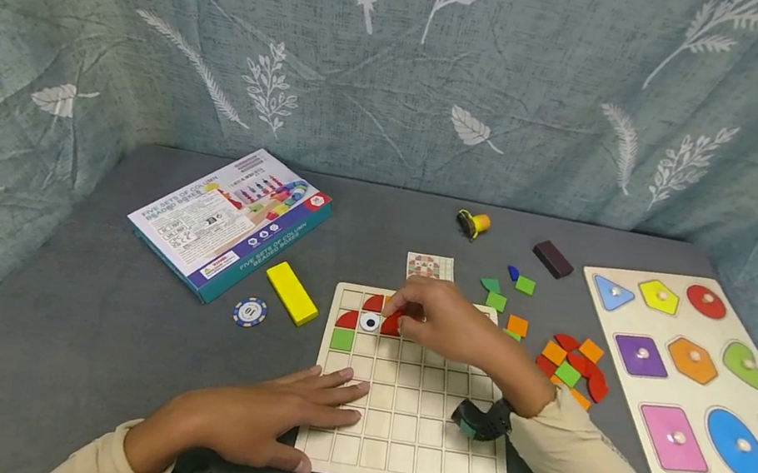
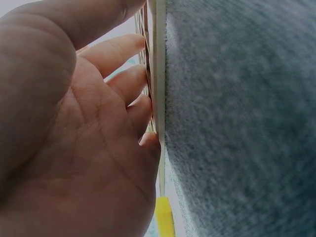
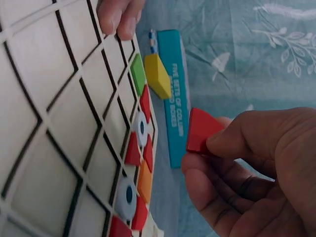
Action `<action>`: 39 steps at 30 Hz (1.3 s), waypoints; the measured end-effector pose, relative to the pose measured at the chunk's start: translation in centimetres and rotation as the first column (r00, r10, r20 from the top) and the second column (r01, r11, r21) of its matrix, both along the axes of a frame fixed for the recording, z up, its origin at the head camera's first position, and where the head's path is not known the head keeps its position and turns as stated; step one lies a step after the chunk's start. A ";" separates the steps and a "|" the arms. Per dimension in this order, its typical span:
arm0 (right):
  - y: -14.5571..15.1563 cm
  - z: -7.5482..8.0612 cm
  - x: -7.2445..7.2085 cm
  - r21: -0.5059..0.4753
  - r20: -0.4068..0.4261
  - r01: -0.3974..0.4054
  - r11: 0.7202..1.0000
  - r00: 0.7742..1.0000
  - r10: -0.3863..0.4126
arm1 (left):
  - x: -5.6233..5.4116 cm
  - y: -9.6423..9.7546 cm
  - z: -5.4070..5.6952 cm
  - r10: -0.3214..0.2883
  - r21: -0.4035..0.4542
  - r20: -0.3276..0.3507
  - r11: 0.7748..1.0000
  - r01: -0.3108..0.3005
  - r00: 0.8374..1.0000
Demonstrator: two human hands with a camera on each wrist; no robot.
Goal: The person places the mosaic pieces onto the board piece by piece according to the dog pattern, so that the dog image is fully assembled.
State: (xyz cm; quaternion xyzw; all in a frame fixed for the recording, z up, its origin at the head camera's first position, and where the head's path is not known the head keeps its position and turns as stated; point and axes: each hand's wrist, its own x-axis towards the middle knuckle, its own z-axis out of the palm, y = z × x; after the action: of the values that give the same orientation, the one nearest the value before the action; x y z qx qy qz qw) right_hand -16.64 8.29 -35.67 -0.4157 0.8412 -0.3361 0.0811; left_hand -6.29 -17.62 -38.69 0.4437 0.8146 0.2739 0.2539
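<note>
My left hand [image 1: 267, 415] rests on the left edge of a wooden grid board [image 1: 402, 429], fingers straight and spread. Over the top rows of the board is my right hand [image 1: 451, 321]. Between thumb and fingers it pinches a red quarter-circle tile [image 3: 202, 132], raised off the board in the right wrist view. Set in the upper left cells are a green square tile [image 1: 342, 339], a white eye tile [image 1: 370, 322] and red quarter-circle tiles [image 1: 347, 319]. A second eye tile [image 3: 127, 198] and an orange tile [image 3: 144, 180] lie further along, largely hidden by the right hand in the head view.
Loose tiles [image 1: 569, 374] lie right of the board, a pattern card [image 1: 445, 268] behind it. A yellow block [image 1: 293, 293], a poker chip [image 1: 250, 312] and a box [image 1: 229, 223] are left. A shape puzzle [image 1: 702, 391], dark block [image 1: 552, 259] and small yellow-black object [image 1: 473, 224] sit right and back.
</note>
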 end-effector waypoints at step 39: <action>-3.0 -2.4 0.6 0.190 -0.066 0.048 0.981 0.997 -0.036 | 0.0 0.0 -0.2 0.001 -0.013 -0.013 1.000 -0.001 1.000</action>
State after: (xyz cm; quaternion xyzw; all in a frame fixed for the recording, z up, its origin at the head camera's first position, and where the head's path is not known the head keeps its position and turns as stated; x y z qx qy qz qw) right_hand -16.07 5.31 -38.05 -0.3982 0.8805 -0.2421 0.0871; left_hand -6.30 -17.60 -38.94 0.4434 0.8183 0.2658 0.2514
